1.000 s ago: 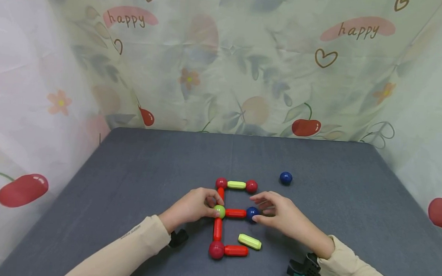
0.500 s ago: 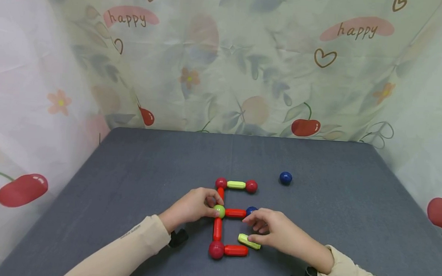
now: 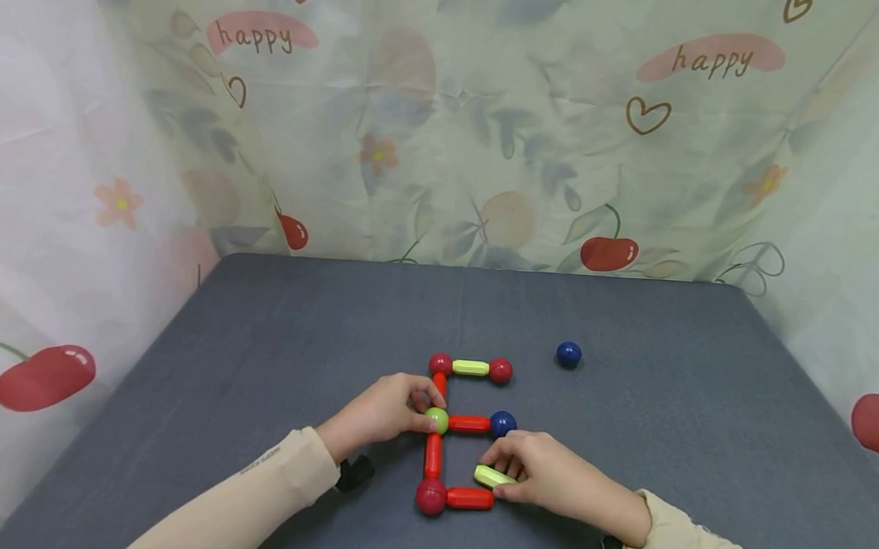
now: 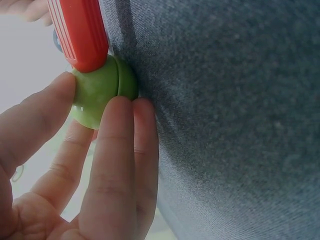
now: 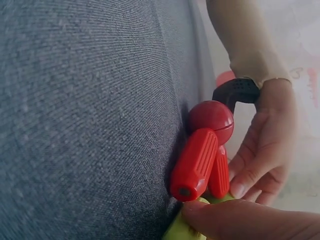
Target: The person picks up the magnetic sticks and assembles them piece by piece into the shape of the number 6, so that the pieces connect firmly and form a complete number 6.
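Observation:
On the dark cloth lies an E-shaped frame of magnetic rods and balls. My left hand (image 3: 388, 409) pinches the lime-green ball (image 4: 92, 95) at its middle joint, with a red rod (image 4: 82, 35) attached. My right hand (image 3: 552, 475) grips a loose lime-yellow magnetic rod (image 3: 490, 477) between thumb and fingers, close beside the frame's lower red rod (image 3: 470, 498). That rod's bare end, with a dark metal centre, shows in the right wrist view, joined to a red ball (image 5: 212, 120). A blue ball (image 3: 503, 424) ends the middle arm.
A separate blue ball (image 3: 569, 353) rests farther back to the right. The frame's top arm carries a lime-yellow rod (image 3: 470, 367) between red balls. Behind the dark table (image 3: 318, 318) hangs a printed curtain (image 3: 461, 143), with more curtain at both sides.
My right hand has moved from the middle arm's blue ball down towards me and taken hold of the loose lime-yellow rod. My left hand stays on the green ball.

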Motion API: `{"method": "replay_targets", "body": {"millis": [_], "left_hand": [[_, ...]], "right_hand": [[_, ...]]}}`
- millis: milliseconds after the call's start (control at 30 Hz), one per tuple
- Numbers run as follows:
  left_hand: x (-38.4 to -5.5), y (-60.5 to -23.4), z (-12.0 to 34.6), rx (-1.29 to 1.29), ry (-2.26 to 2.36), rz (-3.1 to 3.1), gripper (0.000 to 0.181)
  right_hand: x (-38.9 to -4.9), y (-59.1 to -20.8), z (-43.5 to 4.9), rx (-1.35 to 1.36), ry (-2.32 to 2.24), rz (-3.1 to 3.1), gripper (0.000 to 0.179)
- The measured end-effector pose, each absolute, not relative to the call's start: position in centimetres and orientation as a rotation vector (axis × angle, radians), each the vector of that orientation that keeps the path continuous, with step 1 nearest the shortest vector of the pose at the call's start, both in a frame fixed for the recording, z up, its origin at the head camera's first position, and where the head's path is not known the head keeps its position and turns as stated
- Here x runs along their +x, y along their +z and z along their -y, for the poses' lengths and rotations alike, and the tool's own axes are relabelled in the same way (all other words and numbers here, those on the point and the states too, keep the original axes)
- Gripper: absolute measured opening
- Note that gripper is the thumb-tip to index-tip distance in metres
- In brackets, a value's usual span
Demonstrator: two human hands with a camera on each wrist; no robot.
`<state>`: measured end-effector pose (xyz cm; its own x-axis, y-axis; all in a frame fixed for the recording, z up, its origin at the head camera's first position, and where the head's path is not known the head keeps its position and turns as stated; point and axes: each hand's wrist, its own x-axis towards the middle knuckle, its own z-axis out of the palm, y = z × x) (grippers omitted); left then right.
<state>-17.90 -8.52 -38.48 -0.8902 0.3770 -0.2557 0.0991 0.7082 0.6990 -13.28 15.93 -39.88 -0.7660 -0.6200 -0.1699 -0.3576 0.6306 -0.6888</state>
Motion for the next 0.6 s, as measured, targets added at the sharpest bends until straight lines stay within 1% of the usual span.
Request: {"method": "replay_targets", "body": {"millis": [233,600], "left_hand": [[-17.9,-38.4,8.6,0.378,1.017,-2.527,0.018],[-18.0,-38.2,8.6,0.374,1.021,-2.516,0.018]], "right_hand": [[-13.2,-39.7,-16.1,-0.741,-0.913,-2.48,0.02],[-12.9,-39.2,-17.4,-0.544,-1.012,-2.556,0.02]]}}
